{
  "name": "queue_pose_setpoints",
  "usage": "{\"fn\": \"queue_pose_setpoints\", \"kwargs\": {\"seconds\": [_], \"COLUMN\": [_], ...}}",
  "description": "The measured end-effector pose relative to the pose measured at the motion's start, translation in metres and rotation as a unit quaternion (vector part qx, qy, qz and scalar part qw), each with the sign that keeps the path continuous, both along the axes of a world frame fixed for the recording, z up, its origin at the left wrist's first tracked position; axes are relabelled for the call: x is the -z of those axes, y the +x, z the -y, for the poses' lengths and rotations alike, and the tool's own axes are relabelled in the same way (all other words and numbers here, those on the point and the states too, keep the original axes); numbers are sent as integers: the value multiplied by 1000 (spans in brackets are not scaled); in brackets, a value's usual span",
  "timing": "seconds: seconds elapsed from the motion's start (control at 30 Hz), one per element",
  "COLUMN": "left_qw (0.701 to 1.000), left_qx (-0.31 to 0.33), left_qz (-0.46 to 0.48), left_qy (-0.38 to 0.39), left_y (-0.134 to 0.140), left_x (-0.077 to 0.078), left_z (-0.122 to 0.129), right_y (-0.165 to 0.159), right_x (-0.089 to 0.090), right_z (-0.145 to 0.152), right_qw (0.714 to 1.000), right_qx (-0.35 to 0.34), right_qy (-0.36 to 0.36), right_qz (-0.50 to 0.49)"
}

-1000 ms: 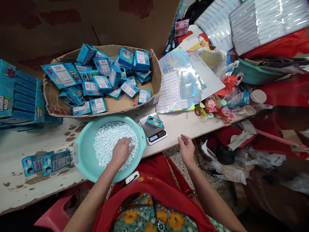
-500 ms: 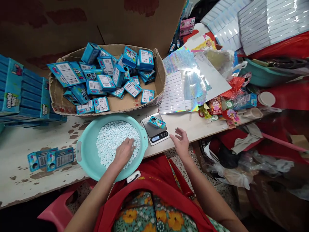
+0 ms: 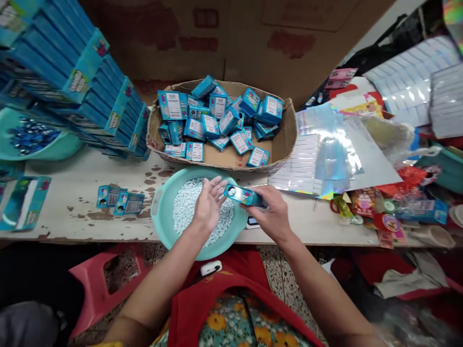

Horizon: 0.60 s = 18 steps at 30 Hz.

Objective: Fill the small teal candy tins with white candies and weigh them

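Observation:
My right hand (image 3: pixel 273 212) grips a small blue candy box (image 3: pixel 238 194), its round-window end pointing at my left hand; something white shows in the window. My left hand (image 3: pixel 209 206) is palm up beside that end, fingers spread, over the turquoise basin (image 3: pixel 164 224). I see nothing held in it, though part of the palm is turned away. Small white candies (image 3: pixel 188 197) fill much of the basin. A digital scale (image 3: pixel 252 222) lies mostly hidden under my right hand and the box.
Behind the basin is a cut-down carton (image 3: pixel 224 161) of blue boxes. Two boxes (image 3: pixel 130 203) lie on the table to the left, near tall stacks of blue display packs (image 3: pixel 108 106). Shiny label sheets (image 3: pixel 296 161) and packets (image 3: pixel 363 200) lie to the right.
My right hand has taken the box off the scale and brought it left over the basin's edge. My left hand has risen out of the candies and turned palm up. The view has swung left.

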<state>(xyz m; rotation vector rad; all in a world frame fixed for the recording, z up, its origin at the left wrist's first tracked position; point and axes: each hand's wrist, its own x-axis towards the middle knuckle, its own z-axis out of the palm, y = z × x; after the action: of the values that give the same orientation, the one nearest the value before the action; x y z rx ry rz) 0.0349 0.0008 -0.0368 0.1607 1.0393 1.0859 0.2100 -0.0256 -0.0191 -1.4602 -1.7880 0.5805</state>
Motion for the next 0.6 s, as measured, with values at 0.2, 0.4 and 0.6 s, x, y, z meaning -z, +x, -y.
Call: {"fn": "queue_pose_setpoints", "kwargs": {"seconds": [0.2, 0.4, 0.6], "left_qw": [989, 991, 998], "left_qx": [-97, -102, -62], "left_qz": [79, 67, 23], "left_qy": [-77, -58, 7], "left_y": [-14, -46, -74], "left_x": [13, 15, 11], "left_z": [-5, 8, 18], "right_y": [-37, -46, -50], "right_x": [26, 33, 54], "right_z": [-7, -3, 5], "right_qw": [997, 986, 948], "right_qx": [-39, -17, 38], "right_qy": [-53, -134, -196], "right_qz": [46, -102, -248]}}
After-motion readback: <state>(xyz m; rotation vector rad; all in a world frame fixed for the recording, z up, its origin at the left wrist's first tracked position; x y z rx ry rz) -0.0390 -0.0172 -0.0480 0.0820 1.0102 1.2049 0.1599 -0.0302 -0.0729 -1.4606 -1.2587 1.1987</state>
